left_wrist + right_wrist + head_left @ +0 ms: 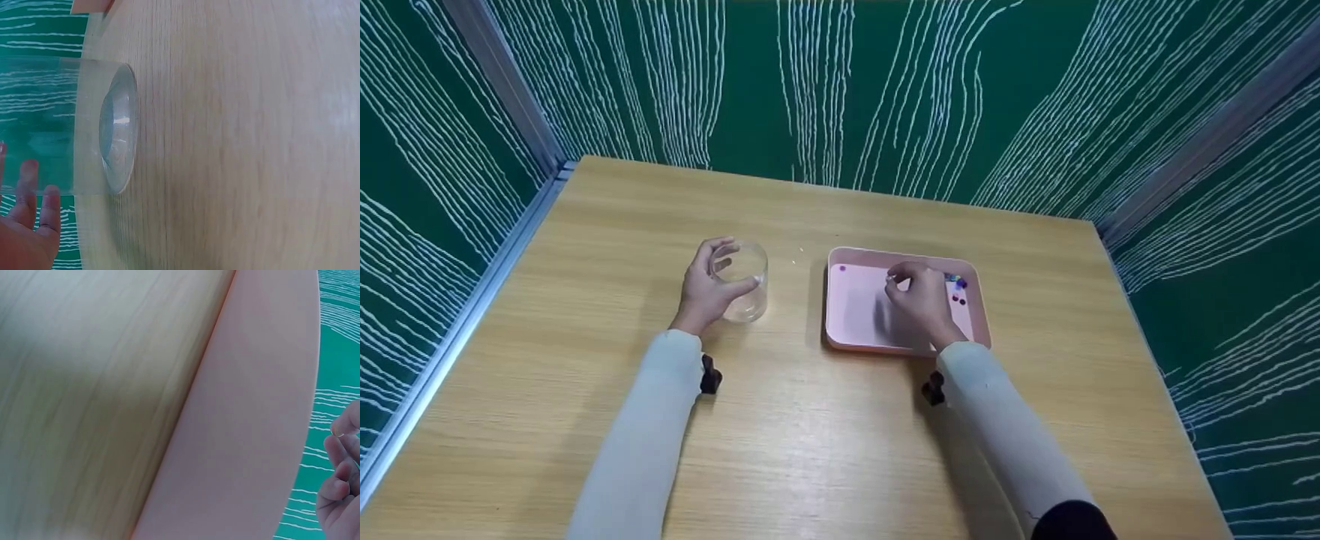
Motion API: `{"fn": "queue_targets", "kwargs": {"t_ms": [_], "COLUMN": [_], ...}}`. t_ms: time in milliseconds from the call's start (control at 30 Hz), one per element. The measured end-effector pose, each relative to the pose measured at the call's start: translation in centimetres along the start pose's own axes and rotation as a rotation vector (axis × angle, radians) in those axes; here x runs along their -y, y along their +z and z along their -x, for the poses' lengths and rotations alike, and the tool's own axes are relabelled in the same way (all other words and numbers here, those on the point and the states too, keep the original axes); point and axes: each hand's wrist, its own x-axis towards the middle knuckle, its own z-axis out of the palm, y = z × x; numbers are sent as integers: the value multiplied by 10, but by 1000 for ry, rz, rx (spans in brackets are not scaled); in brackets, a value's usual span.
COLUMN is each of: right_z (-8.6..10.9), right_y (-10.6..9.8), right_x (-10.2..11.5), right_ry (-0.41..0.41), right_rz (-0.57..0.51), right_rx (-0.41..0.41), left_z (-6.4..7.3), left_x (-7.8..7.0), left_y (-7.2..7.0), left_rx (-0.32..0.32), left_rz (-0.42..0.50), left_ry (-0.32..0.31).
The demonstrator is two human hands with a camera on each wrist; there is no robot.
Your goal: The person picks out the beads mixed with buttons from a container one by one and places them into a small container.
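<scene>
My left hand (706, 294) curves round a clear, straight-sided cup (746, 304) standing on the table, thumb on the near side and fingers behind. The left wrist view shows the clear cup (120, 132) with its base on the wood and fingertips of the left hand (31, 225) at its wall. Over the pink tray (855, 315) is my right hand (921, 298), thumb and forefinger pinched together. A tiny pale bead (889, 278) seems to show at their tips. In the right wrist view the right hand (343, 478) appears beyond the tray's wall (242, 410), fingers curled.
Several small dark and blue beads (958, 289) lie at the tray's right end, and a purple one (842, 268) at its far left corner. Tiny pale bits (797, 255) lie on the wooden table (810, 420) between cup and tray. Green, white-streaked panels (750, 90) surround the table.
</scene>
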Motion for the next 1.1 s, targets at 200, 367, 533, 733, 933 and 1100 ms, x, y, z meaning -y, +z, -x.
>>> {"fn": "queue_targets", "kwargs": {"t_ms": [200,367,533,733,933,1100], "right_z": [1,0,0,-1,-2,-1], "right_y": [3,5,7,10,12,15], "right_x": [6,13,17,22,30,36], "right_ry": [54,45,-30,-75,-14,-11], "right_rz": [-19,-32,-19,13,-26,-53], "right_rx": [38,38,-5,-23,32,43], "left_z": [-9,-3,1,1,1,0], "left_x": [21,6,-2,-3,-1,1], "left_y": [-1,1,1,1,1,1], "left_rx": [-10,-15,-3,9,-2,4], "left_rz": [-3,1,8,17,20,24], "left_ry": [27,22,14,21,28,25]}}
